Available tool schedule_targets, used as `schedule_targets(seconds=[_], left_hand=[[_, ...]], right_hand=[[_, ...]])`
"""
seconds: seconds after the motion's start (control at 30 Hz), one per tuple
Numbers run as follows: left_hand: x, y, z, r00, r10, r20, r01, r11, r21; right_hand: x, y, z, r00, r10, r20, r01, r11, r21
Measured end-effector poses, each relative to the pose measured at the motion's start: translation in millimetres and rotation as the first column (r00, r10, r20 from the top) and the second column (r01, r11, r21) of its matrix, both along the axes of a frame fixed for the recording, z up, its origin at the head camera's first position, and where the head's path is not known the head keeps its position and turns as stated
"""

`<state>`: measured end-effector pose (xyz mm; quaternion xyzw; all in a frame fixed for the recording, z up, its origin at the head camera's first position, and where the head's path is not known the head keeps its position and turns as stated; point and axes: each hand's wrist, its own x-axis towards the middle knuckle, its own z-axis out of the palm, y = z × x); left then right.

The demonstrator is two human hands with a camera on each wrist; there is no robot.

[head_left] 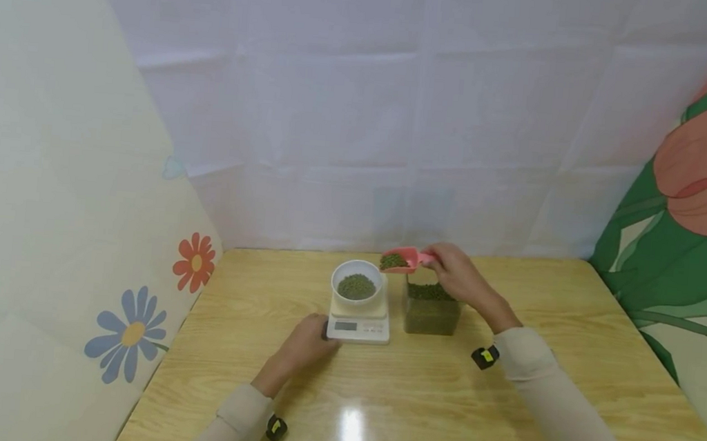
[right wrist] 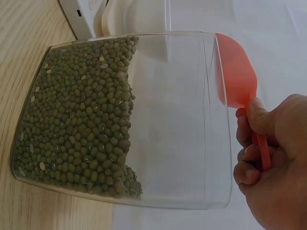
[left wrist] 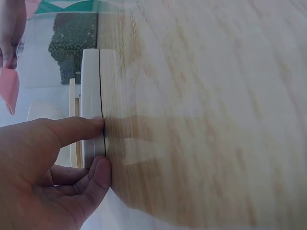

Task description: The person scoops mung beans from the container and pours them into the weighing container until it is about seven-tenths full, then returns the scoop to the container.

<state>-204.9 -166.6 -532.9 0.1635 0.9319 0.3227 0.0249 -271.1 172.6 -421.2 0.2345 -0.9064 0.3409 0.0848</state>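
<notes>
My right hand (head_left: 456,273) grips the handle of a pink-red scoop (head_left: 411,257) loaded with green mung beans (head_left: 392,260). The scoop is held level above the gap between a white bowl (head_left: 340,273) and a clear plastic container (head_left: 431,321). In the right wrist view, mung beans (right wrist: 79,117) fill the container's lower part. More beans (head_left: 356,287) lie in the bowl, which rests on a white digital kitchen scale (head_left: 375,338). At the scale's front left corner my left hand (head_left: 307,338) holds its edge with thumb and fingers (left wrist: 101,173). The display digits are too small to read.
Everything stands on a wood-grain table (head_left: 438,407). A white sheet (head_left: 337,108) hangs along the back edge, and flower-printed sheets (head_left: 133,333) flank the sides. The container stands just right of the scale.
</notes>
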Motion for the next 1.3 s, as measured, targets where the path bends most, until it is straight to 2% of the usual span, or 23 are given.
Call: schedule_targets(seconds=[0.33, 1.03, 1.3], left_hand=[[0.1, 0.4, 0.4, 1.0, -0.006, -0.016, 0.006, 1.0, -0.01], [-1.3, -0.2, -1.5, 1.0, 0.011, 0.02, -0.011, 1.0, 0.003], [-0.4, 0.4, -0.4, 1.0, 0.014, 0.024, -0.014, 1.0, -0.002]], right_hand=[[-1.3, -8, -0.9, 1.0, 0.013, -0.007, -0.013, 1.0, 0.011], [-2.8, -20, 2.9, 0.997, 0.071, -0.032, -0.071, 0.997, 0.011], [-5.0, -24, -0.1, 0.998, 0.06, -0.033, -0.059, 0.998, 0.039]])
